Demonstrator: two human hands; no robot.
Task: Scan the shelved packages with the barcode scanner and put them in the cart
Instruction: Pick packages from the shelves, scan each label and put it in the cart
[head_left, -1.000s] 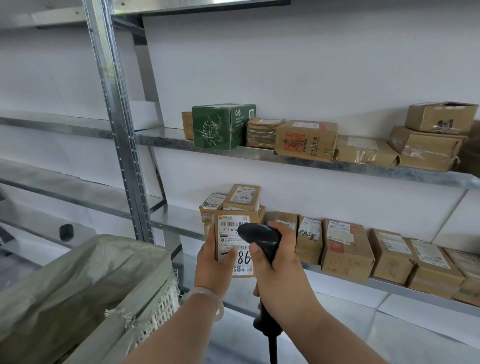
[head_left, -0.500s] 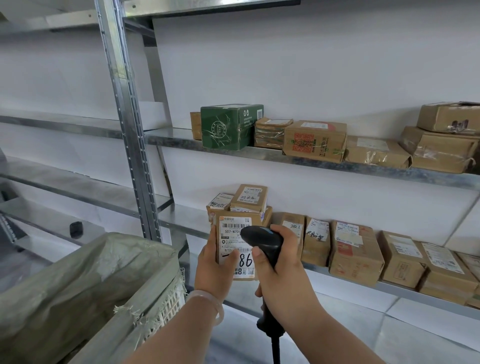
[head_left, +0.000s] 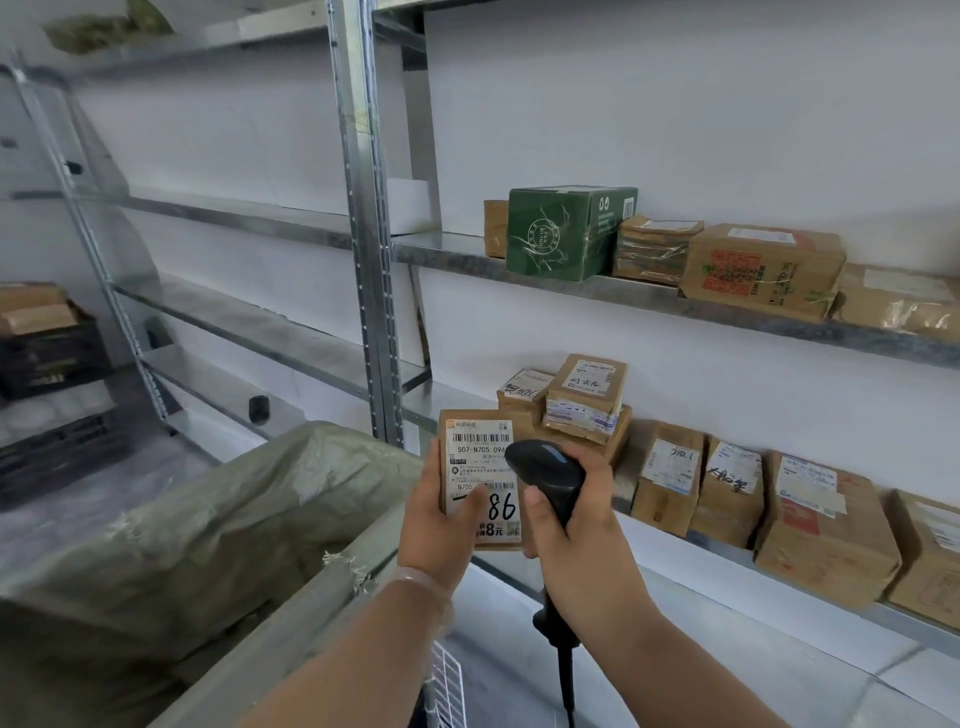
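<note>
Holding, item one: a small brown package (head_left: 480, 467), gripped upright in our left hand (head_left: 441, 525), fingers behind it and thumb across the lower part of the label. We keep the printed face turned toward us so that its barcodes are open to the reader.

Item two: a black barcode scanner (head_left: 545, 473), our right hand (head_left: 576, 540) wrapped round its handle. Its head sits just right of the package and overlaps the label's edge. Its cable (head_left: 566, 675) hangs below the fist. We cannot tell whether the scan window squarely faces the label.

Item three: the cart (head_left: 291, 618), left of and below our left hand, lined with a grey-green woven sack (head_left: 208, 519) whose mouth gapes upward. We judge it is parked this near so that the package needs only a short swing left.

Item four: a stack of small boxes (head_left: 584, 400), directly beyond the held package.

Item five: a row of labelled packages (head_left: 727, 488), beyond and right of our right hand on the lower shelf (head_left: 722, 551), labels outward, yet to be scanned.

Item six: a green carton (head_left: 566, 234) with brown cartons beside it, above both hands on the upper shelf (head_left: 649, 299).

Item seven: black crates (head_left: 47, 353), far left of the hands.
</note>
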